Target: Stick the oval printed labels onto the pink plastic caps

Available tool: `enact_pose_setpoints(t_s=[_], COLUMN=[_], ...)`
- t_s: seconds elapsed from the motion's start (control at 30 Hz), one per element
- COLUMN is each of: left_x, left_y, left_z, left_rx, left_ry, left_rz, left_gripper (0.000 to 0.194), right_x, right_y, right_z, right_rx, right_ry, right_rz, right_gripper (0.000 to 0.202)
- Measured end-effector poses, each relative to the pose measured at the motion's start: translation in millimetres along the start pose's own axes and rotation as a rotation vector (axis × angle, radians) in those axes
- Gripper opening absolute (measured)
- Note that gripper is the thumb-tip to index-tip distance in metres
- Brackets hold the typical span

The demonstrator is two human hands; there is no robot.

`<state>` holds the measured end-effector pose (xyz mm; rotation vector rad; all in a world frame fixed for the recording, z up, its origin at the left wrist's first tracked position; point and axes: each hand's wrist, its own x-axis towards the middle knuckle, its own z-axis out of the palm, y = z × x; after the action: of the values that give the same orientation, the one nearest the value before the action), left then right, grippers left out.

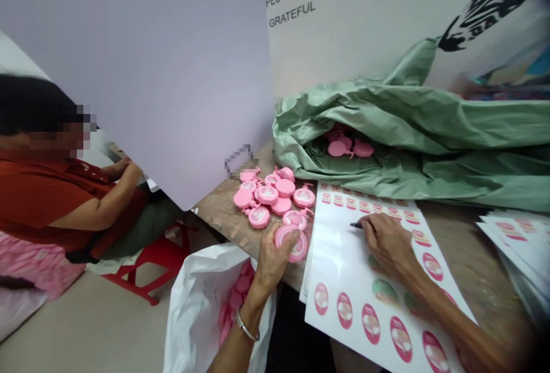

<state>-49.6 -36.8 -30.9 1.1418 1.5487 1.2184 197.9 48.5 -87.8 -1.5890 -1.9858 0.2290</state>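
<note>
My left hand (272, 258) is closed around a round pink case (292, 243) at the table's front edge. Just beyond it lies a pile of pink cases (267, 194), several of them with round labels on top. On the right, my right hand (389, 241) rests over a white sticker sheet (333, 258), its fingers closed on a thin dark tool (356, 225) whose far end pokes out to the left. Oval pink stickers (370, 323) run along the sheet's near side, and smaller ones line its far edge.
A green sack (412, 126) with pink cases inside lies behind the sheet. Below my left hand hangs a white bag (193, 298) holding pink pieces. More sheets (515, 235) lie far right. A grey panel (172, 63) stands left, beyond it a seated person (55, 195) and a red stool (157, 261).
</note>
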Motion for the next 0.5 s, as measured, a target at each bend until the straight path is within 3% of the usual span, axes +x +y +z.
enact_pose_setpoints(t_s=[0.07, 0.13, 0.27, 0.37, 0.5], left_x=[12.1, 25.0, 61.2, 101.3, 163.4], left_y=[-6.3, -11.5, -21.9, -30.6, -47.3], left_z=[-16.6, -28.9, -55.7, -85.2, -121.5], left_rx=[0.28, 0.498, 0.705, 0.677, 0.674], left_ry=[0.097, 0.113, 0.219, 0.331, 0.278], left_rz=[0.127, 0.279, 0.529, 0.441, 0.283], left_gripper=[0.029, 0.025, 0.03, 0.044, 0.044], right_x=[3.3, 10.5, 27.6, 33.4, 39.0], right_y=[7.3, -0.8, -46.2, -82.7, -114.9], right_z=[2.7, 6.4, 35.5, 70.7, 102.2], right_rx=[-0.184, -0.269, -0.015, 0.098, -0.01], right_ry=[0.06, 0.135, 0.099, 0.055, 0.03], right_rz=[-0.068, -0.146, -0.329, -0.284, -0.073], right_gripper=[0.028, 0.026, 0.051, 0.067, 0.075])
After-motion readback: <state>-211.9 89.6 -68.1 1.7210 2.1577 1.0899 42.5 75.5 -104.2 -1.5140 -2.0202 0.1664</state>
